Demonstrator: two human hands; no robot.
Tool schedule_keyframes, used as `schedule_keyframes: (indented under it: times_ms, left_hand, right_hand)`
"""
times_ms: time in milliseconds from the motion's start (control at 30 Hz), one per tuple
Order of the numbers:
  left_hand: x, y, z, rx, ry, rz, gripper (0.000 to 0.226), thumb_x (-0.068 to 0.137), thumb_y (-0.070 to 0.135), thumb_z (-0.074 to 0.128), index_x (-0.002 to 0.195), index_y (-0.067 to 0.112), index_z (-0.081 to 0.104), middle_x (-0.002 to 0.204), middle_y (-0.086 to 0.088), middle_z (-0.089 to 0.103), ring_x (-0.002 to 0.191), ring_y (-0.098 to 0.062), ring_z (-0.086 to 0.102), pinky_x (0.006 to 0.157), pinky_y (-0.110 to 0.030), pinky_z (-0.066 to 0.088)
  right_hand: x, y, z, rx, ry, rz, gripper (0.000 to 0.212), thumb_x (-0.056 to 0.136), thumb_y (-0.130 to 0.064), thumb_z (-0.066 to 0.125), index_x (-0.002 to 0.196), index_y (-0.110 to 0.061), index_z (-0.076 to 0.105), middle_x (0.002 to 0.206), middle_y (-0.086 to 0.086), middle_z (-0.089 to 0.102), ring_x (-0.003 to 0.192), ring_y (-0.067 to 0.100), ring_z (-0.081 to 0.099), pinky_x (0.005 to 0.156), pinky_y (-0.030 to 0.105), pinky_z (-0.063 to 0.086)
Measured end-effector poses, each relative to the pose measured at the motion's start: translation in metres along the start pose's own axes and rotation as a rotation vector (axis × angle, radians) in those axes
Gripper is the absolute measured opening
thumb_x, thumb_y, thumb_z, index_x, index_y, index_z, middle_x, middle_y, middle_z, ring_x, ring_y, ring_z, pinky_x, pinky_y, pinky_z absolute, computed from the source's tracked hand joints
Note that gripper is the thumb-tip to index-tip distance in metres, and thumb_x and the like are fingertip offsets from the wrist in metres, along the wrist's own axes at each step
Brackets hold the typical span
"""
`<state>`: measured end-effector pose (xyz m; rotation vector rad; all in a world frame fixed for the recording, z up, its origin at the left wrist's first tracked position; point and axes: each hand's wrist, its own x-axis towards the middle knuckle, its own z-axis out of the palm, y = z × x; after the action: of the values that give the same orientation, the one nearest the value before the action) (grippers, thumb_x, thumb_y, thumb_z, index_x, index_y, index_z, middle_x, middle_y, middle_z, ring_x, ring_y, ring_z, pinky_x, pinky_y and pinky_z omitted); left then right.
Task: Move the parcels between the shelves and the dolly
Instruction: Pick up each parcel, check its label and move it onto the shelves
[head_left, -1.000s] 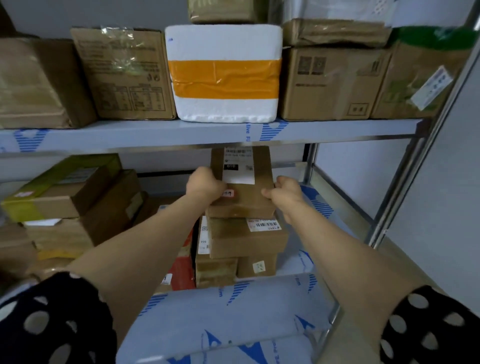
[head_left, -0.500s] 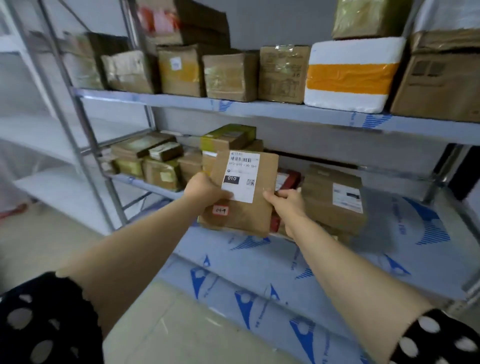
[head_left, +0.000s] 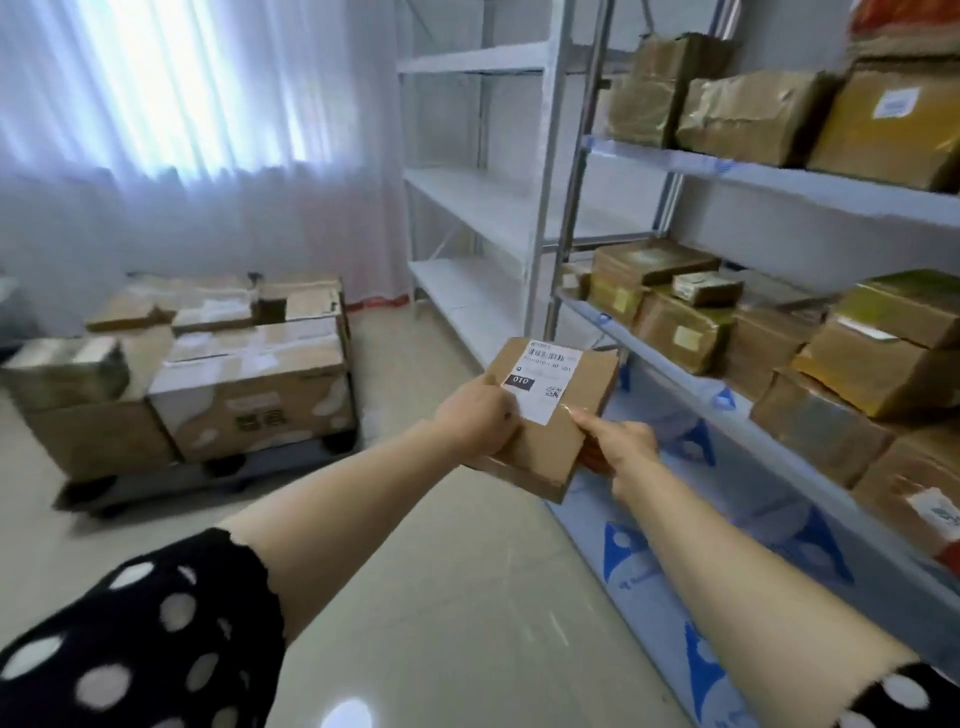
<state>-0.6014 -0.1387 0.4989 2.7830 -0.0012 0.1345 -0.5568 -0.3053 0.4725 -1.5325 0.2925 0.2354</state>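
Note:
I hold a small flat brown parcel (head_left: 558, 447) with a white shipping label marked 010 in front of me, above the floor. My left hand (head_left: 475, 423) grips its left edge and my right hand (head_left: 615, 441) grips its right edge, thumb on top. The dolly (head_left: 156, 480) stands on the floor at the left, loaded with several cardboard boxes. The metal shelves (head_left: 810, 179) run along the right, stacked with brown parcels (head_left: 675, 325).
A second white shelving unit (head_left: 470, 208) stands at the back beside a curtained window (head_left: 171, 104). Shelf uprights (head_left: 579, 171) rise just behind the parcel. Tiled floor (head_left: 441, 597) stretches between me and the dolly.
The parcel came off the stack on the shelf, still in both hands. My view swung left, away from the shelves, bringing the loaded dolly into sight.

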Motion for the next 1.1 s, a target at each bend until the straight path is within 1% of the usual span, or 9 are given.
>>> schedule_keyframes:
  times_ms: [67,233,333,433,533,667,867,1000,1100]
  left_hand:
    - [-0.011,-0.063,-0.018,0.020,-0.017,0.012,0.030,0.095,0.030,0.048,0.103,0.008,0.066,0.111,-0.008,0.057,0.110,-0.024,0.052,0.082,-0.028,0.037]
    - [-0.047,-0.208,-0.066,0.110,-0.033,-0.019,0.067,0.076,0.070,0.057,0.115,0.016,0.057,0.120,0.003,0.047,0.104,-0.018,0.042,0.090,-0.034,0.040]
    - [-0.065,-0.287,-0.093,0.175,-0.042,-0.091,0.076,0.072,0.069,0.063,0.127,0.017,0.050,0.131,0.004,0.040,0.111,-0.018,0.040,0.097,-0.036,0.042]
    - [-0.071,-0.353,-0.111,0.124,-0.009,-0.184,0.056,0.089,0.059,0.049,0.121,0.014,0.057,0.130,0.000,0.047,0.114,-0.023,0.046,0.096,-0.038,0.041]
    - [-0.063,-0.413,-0.121,0.078,0.140,-0.312,0.035,0.099,0.038,0.043,0.110,0.010,0.060,0.121,-0.003,0.055,0.112,-0.023,0.052,0.090,-0.034,0.043]
    - [-0.042,-0.497,-0.134,0.066,0.239,-0.649,0.036,0.097,0.037,0.045,0.119,0.010,0.056,0.126,-0.008,0.052,0.116,-0.026,0.049,0.094,-0.038,0.045]
    - [0.001,-0.610,-0.169,-0.003,0.221,-0.937,0.019,0.095,0.030,0.053,0.091,0.011,0.053,0.094,-0.006,0.060,0.084,-0.023,0.054,0.067,-0.032,0.040]
    - [0.026,-0.691,-0.196,-0.085,0.260,-1.089,0.022,0.092,0.028,0.059,0.091,0.006,0.063,0.094,-0.010,0.065,0.087,-0.028,0.061,0.076,-0.036,0.051]
    - [0.035,-0.750,-0.212,-0.128,0.321,-1.166,0.021,0.086,0.026,0.063,0.093,0.007,0.065,0.098,-0.013,0.067,0.091,-0.031,0.062,0.079,-0.039,0.053]
  right_hand:
    - [0.001,0.004,0.072,0.029,-0.079,0.043,0.020,0.080,-0.014,0.075,0.091,-0.005,0.062,0.082,0.010,0.065,0.062,0.017,0.060,0.041,0.018,0.049]
    - [0.002,0.023,0.248,0.052,-0.258,0.107,0.033,0.080,-0.015,0.076,0.108,-0.003,0.065,0.081,0.007,0.065,0.068,0.019,0.063,0.056,0.029,0.054]
    - [-0.001,0.035,0.339,0.038,-0.345,0.132,0.033,0.079,-0.016,0.077,0.107,-0.003,0.065,0.088,0.010,0.068,0.074,0.022,0.066,0.063,0.033,0.057]
    - [-0.004,0.047,0.411,0.023,-0.403,0.161,0.035,0.077,-0.017,0.078,0.107,-0.004,0.066,0.099,0.012,0.071,0.084,0.026,0.069,0.071,0.038,0.059]
    - [0.003,0.055,0.471,-0.024,-0.457,0.178,0.031,0.078,-0.018,0.078,0.103,-0.004,0.066,0.096,0.011,0.072,0.083,0.027,0.069,0.062,0.035,0.058]
    - [0.026,0.062,0.548,-0.085,-0.558,0.183,0.013,0.084,-0.015,0.071,0.090,-0.006,0.063,0.086,0.009,0.068,0.071,0.022,0.066,0.044,0.023,0.050]
    - [0.080,0.067,0.678,-0.145,-0.696,0.188,0.016,0.085,-0.018,0.071,0.098,-0.009,0.066,0.100,0.011,0.071,0.093,0.028,0.068,0.085,0.044,0.056]
    - [0.109,0.067,0.772,-0.178,-0.781,0.168,0.014,0.088,-0.017,0.067,0.100,-0.010,0.069,0.105,0.012,0.071,0.093,0.027,0.068,0.086,0.044,0.056]
    - [0.115,0.068,0.839,-0.240,-0.852,0.158,0.023,0.090,-0.013,0.061,0.113,-0.011,0.064,0.109,0.008,0.069,0.094,0.022,0.067,0.071,0.033,0.057]
